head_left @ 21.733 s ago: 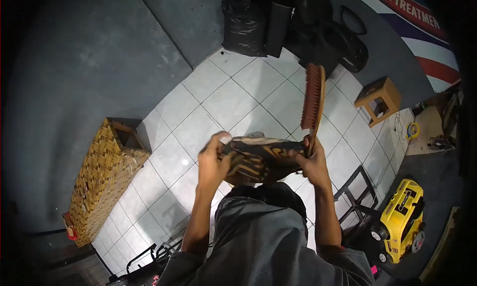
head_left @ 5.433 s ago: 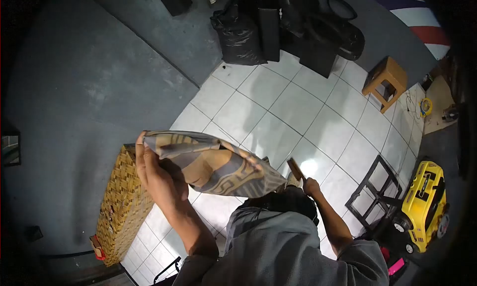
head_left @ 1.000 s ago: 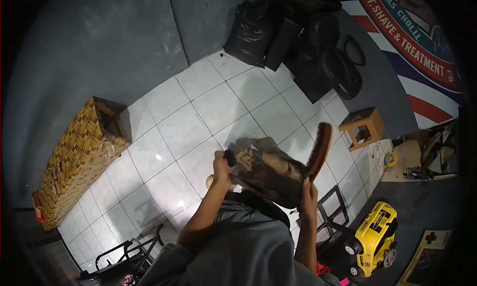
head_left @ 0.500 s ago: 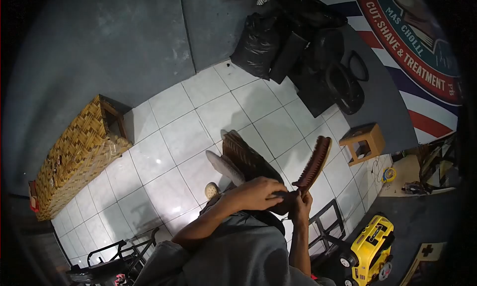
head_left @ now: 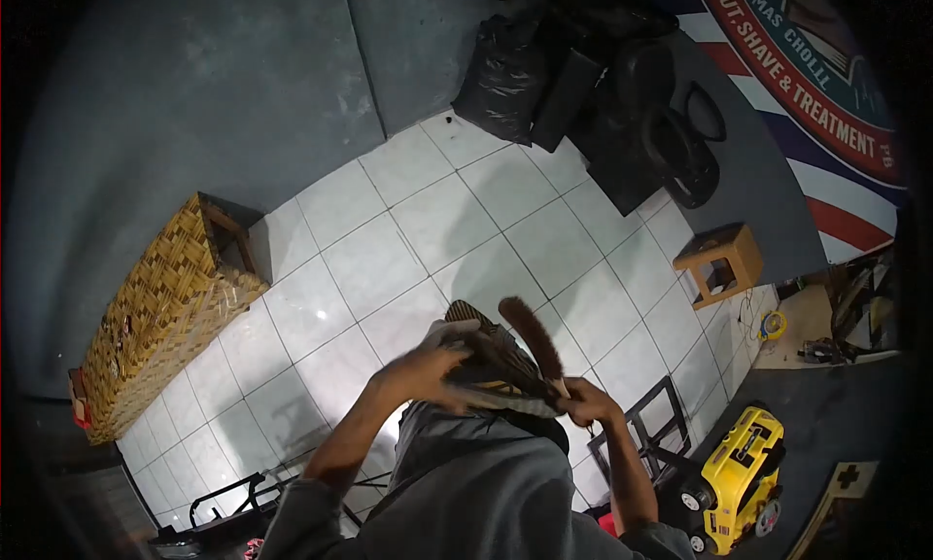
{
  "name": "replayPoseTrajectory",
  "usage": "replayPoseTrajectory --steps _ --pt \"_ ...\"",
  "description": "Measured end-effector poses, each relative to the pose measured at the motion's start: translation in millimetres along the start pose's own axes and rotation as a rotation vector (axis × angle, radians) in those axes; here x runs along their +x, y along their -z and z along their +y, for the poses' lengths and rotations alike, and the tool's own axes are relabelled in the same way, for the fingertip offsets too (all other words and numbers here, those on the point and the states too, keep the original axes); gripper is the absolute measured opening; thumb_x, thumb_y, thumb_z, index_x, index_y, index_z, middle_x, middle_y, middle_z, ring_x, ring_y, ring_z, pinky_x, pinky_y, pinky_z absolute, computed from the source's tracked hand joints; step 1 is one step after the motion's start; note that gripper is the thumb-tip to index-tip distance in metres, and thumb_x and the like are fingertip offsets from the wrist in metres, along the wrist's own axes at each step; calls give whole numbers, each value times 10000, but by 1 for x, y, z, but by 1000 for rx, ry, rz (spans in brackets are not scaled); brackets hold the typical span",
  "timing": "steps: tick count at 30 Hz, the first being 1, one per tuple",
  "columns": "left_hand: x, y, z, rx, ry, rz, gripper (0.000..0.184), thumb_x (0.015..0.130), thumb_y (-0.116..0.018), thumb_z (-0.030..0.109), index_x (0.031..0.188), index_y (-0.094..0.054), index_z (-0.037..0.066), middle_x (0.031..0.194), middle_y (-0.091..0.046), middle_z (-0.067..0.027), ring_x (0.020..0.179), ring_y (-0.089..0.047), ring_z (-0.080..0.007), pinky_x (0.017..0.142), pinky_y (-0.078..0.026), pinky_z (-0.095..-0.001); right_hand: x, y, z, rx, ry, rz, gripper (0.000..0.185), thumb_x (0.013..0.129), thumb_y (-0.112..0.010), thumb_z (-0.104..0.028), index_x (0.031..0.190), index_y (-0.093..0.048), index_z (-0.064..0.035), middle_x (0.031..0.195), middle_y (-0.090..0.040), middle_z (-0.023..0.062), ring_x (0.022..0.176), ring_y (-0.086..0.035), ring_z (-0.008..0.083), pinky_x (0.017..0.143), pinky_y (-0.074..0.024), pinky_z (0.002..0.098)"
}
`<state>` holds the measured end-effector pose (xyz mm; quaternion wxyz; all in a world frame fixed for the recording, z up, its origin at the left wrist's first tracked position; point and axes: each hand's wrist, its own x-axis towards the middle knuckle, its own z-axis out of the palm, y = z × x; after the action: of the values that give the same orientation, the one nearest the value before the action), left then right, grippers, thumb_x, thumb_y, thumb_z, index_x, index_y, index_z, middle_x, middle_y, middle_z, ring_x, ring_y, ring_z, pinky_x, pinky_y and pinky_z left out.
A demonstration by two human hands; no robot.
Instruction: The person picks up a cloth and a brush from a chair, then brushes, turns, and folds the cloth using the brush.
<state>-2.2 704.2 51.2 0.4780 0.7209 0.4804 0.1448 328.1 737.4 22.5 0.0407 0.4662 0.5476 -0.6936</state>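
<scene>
My right hand (head_left: 588, 404) is closed round the handle of a long brush (head_left: 531, 334) with brown bristles, which points up and to the left. Beside the brush, over my lap, is a dark patterned object (head_left: 501, 361) with a pale grey edge; it may be a shoe, but blur hides its exact kind. My left hand (head_left: 426, 377) is at the left side of this object, its fingers smeared by motion, so their grip cannot be made out. Both forearms reach forward from grey sleeves.
A woven bamboo-style box (head_left: 160, 317) stands along the left wall. Black plastic bags (head_left: 501, 79) and black chair parts (head_left: 675, 157) are piled at the back. To the right are a small wooden stool (head_left: 724, 263), a yellow toy car (head_left: 743, 477) and a black metal frame (head_left: 656, 429) on white tiles.
The brush has swung left and turned over, from upright at the right to beside the dark object. That object has come nearer my body and turned. My left hand has moved left.
</scene>
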Motion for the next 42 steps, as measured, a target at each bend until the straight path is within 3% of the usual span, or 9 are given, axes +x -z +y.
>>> replayPoseTrajectory --steps 4,16,21,29,32,34,36,39,42 --pt "-9 -52 -87 351 443 -361 513 728 -606 487 906 -631 6 736 -619 -166 696 -611 -274 600 -474 -359 -8 0 36 -343 -40 18 406 826 -598 -297 1074 -547 21 855 -632 93 797 -567 165 747 -440 297" --pt "34 -77 -176 432 191 -393 477 680 -682 284 1106 -558 110 903 -626 -169 819 -617 -297 720 -495 -362 50 41 123 -1074 -84 278 291 743 -574 -368 880 -627 -116 803 -632 150 765 -623 315 672 -497 430" --pt "89 36 -101 618 434 574 249 690 -565 151 929 -603 92 791 -618 -171 737 -610 -323 656 -486 -431 45 86 -4 -871 30 1020 333 765 -537 -165 1087 -523 -81 740 -603 207 695 -591 396 617 -465 477" --pt "32 79 59 544 -391 1346 488 591 -665 128 1045 -568 -20 758 -559 -135 635 -497 -254 631 -378 -345 -34 80 -77 -378 967 1591 344 708 -494 54 1049 -539 56 926 -609 143 850 -568 188 753 -435 278" --pt "28 -10 -33 545 -236 999 531 603 -628 41 1125 -534 16 789 -554 -134 704 -516 -292 656 -398 -391 20 51 28 -391 801 1332 332 688 -472 52 1010 -555 58 930 -608 196 880 -589 260 773 -443 331" --pt "12 -101 -140 497 529 142 443 738 -541 86 1175 -488 35 957 -572 -166 860 -539 -335 827 -390 -425 41 26 92 -503 -33 756 288 693 -482 13 970 -560 25 938 -572 274 900 -556 385 767 -448 407" --pt "-21 -117 -134 -446 624 187 384 797 -501 164 1159 -488 38 1075 -551 -202 971 -524 -372 871 -375 -427 48 9 150 -779 -165 283 212 731 -469 -23 915 -565 20 896 -580 275 860 -555 423 759 -446 456" --pt "-19 -95 -123 103 447 -114 333 798 -519 242 1044 -562 22 989 -570 -251 936 -545 -386 800 -427 -416 48 25 237 -661 -9 311 253 722 -533 -132 932 -625 -26 777 -629 199 731 -612 335 649 -476 412" --pt "-5 -47 -61 44 418 -53 312 749 -521 145 1028 -562 11 948 -601 -222 899 -577 -355 779 -447 -395 -19 30 57 -217 -19 331 275 689 -589 -57 950 -617 25 781 -651 93 692 -591 167 659 -476 304"
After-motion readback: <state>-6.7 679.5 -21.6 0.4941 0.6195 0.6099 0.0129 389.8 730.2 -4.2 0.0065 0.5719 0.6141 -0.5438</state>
